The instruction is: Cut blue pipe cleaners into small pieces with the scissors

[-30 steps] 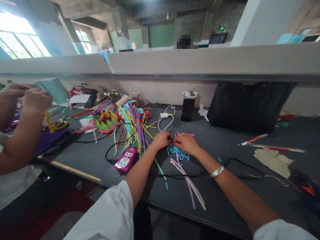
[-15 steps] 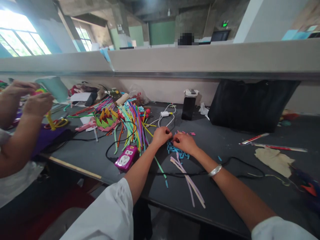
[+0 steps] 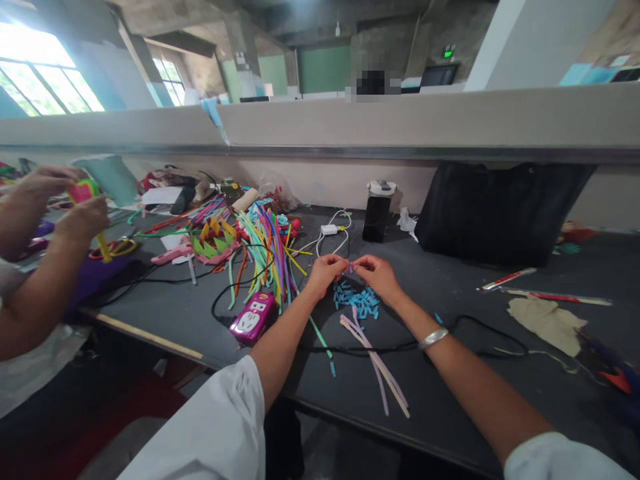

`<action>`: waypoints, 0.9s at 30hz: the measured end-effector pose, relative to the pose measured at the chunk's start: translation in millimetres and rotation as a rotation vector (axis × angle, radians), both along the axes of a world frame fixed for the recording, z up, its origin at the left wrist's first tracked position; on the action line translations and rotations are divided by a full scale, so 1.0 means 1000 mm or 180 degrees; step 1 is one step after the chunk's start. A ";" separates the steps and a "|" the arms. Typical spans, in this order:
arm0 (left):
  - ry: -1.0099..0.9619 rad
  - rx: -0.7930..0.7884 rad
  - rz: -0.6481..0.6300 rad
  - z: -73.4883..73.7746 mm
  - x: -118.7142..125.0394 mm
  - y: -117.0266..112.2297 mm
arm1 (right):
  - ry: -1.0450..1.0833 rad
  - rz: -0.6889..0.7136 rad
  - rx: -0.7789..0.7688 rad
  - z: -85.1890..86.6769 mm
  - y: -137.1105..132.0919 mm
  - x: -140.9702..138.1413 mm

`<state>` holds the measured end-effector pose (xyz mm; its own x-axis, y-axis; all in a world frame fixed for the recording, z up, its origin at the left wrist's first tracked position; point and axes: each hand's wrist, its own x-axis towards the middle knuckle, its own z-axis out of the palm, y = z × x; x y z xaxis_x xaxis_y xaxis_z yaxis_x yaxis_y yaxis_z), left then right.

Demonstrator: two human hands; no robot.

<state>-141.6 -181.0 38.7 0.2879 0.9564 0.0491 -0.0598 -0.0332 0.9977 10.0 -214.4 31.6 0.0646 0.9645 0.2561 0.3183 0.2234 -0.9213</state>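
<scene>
My left hand [image 3: 326,271] and my right hand [image 3: 380,275] are lifted a little above the dark table [image 3: 450,293], fingertips pinched together on a small purple piece [image 3: 351,267] between them. Just below lies a heap of short blue pieces [image 3: 356,298]. A few long pale purple and beige strips [image 3: 376,360] lie nearer to me. A silver bangle [image 3: 433,339] sits on my right wrist.
A bundle of coloured strips [image 3: 265,253] and a pink power strip [image 3: 253,317] lie to the left, with black cables [image 3: 480,327] across the table. A black bag [image 3: 500,210] and a dark bottle [image 3: 376,215] stand behind. Another person's hands [image 3: 65,207] work at far left.
Both my hands have risen from the heap of blue pieces, which now shows, and pinch a small purple piece between them. The person at left raised their hands slightly.
</scene>
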 end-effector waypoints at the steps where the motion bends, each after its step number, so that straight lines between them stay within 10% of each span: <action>1: 0.0023 0.0022 0.0038 0.000 0.001 -0.001 | 0.0080 0.0016 -0.0041 0.001 -0.001 -0.001; 17: 0.0041 0.0381 -0.0428 -0.007 0.005 0.002 | -0.0434 -0.0378 0.0210 0.002 0.004 0.006; 27: 0.1977 0.1879 0.0614 -0.024 -0.007 0.020 | -0.1406 -0.0971 0.0039 -0.011 0.021 0.068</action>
